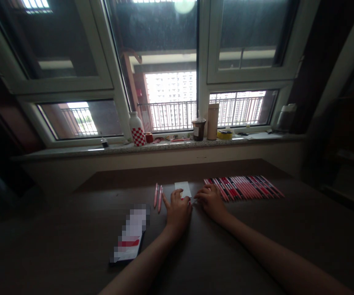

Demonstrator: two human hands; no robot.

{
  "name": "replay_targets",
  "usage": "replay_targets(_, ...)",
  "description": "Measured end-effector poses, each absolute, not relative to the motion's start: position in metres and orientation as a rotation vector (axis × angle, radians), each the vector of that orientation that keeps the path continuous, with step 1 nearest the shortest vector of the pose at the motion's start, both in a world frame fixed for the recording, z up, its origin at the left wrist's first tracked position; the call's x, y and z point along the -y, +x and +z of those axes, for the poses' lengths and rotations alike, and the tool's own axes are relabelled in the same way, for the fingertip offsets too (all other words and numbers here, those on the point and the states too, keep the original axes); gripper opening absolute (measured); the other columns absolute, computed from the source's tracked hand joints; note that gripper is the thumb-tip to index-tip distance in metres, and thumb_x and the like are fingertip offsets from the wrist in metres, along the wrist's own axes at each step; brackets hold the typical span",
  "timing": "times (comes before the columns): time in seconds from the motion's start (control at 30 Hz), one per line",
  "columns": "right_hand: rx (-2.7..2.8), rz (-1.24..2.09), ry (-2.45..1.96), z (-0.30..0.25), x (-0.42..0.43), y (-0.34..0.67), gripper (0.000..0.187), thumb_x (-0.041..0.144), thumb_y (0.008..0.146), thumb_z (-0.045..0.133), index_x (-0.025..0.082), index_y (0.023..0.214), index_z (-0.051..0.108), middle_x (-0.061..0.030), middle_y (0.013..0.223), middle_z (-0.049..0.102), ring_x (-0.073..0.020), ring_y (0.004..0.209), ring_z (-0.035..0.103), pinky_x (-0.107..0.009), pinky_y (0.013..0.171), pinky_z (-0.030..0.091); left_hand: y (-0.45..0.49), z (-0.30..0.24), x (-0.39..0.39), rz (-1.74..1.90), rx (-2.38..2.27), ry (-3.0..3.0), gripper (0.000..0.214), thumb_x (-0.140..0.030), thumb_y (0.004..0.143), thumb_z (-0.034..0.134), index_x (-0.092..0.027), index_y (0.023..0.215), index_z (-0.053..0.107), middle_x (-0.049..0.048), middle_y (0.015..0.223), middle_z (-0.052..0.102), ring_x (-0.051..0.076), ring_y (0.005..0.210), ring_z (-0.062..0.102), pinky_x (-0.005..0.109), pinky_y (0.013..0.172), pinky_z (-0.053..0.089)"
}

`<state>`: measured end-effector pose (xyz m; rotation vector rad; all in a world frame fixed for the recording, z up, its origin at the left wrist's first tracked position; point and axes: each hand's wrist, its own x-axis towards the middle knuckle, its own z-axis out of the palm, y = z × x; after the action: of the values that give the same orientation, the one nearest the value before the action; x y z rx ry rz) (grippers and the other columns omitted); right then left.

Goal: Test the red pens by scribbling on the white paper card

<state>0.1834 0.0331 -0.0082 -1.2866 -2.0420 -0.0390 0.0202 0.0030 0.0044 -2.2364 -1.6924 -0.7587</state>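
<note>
My left hand (pixel 178 211) rests low over the table, its fingers bent and its outer finger spread to the left. Small red bits show by its fingertips, at the near edge of a white card (pixel 183 187). Just to the right, my right hand (pixel 213 201) has its fingertips drawn together around something small and pale that I cannot make out. Two pink pens (pixel 159 200) lie side by side left of my left hand. Beyond my right hand stretches a neat row of pink pens (pixel 246 188), some with dark and red parts; its left end is partly covered by that hand.
A phone (pixel 130 233) with a blurred, lit screen lies left of my left forearm on the dark table (pixel 72 229). Along the windowsill (pixel 115 150) stand a red-checked white bottle (pixel 137 130), a drink cup (pixel 198 129), a tan flask (pixel 213 122) and a yellow tape roll (pixel 225 135).
</note>
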Motion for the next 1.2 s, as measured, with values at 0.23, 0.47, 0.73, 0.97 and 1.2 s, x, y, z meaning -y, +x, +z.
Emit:
replay_targets(0.23,2.005,-0.067,-1.345,-0.0078,-0.0325,0.1836,0.022,0.011,0.08,0.06,0.028,0.089,0.072,-0.001,0.096,0.07,-0.0252,0.108,0.045,-0.045,0.1,0.02,0.0198,0.0044,-0.0042,-0.751,1.692,-2.299,0.017,-0.033,0.083,0.056,-0.026,0.092,0.068,0.0082,0.128,0.053,0.027,0.126,0.041,0.067,0.109,0.004)
replay_targets(0.47,2.005,-0.055,-1.366,-0.0077,-0.0329,0.1839,0.02,0.016,0.081,0.06,0.029,0.09,0.072,-0.0004,0.094,0.07,-0.0258,0.106,0.045,-0.047,0.102,0.018,0.0194,0.0037,-0.0039,-0.767,1.672,-2.3,0.017,-0.032,0.084,0.054,-0.027,0.092,0.068,0.0079,0.128,0.052,0.026,0.126,0.041,0.066,0.11,0.004)
replay_targets(0.73,2.012,-0.044,-1.369,-0.0082,-0.0322,0.1831,0.019,0.018,0.083,0.06,0.029,0.09,0.072,-0.0011,0.095,0.07,-0.0259,0.107,0.045,-0.047,0.1,0.019,0.0192,0.0047,-0.0034,-0.768,1.692,-2.307,0.018,-0.031,0.085,0.053,-0.027,0.094,0.068,0.0079,0.127,0.052,0.026,0.125,0.041,0.066,0.109,0.005)
replay_targets(0.97,1.991,-0.036,-1.373,-0.0091,-0.0335,0.1832,0.018,0.017,0.082,0.059,0.027,0.09,0.072,-0.002,0.093,0.069,-0.0254,0.106,0.045,-0.046,0.101,0.02,0.0194,0.0073,-0.0013,-0.766,1.715,-2.25,0.02,-0.033,0.086,0.051,-0.025,0.093,0.067,0.0086,0.126,0.053,0.026,0.124,0.042,0.066,0.109,0.008)
replay_targets(1.2,1.977,-0.077,-1.442,-0.0051,-0.0306,0.1815,0.01,0.023,0.082,0.061,0.026,0.089,0.068,-0.0036,0.095,0.068,-0.0262,0.105,0.047,-0.046,0.1,0.022,0.0196,0.0065,-0.0012,-0.763,1.707,-2.252,0.019,-0.031,0.086,0.05,-0.024,0.09,0.067,0.0083,0.126,0.053,0.026,0.124,0.041,0.065,0.109,0.006)
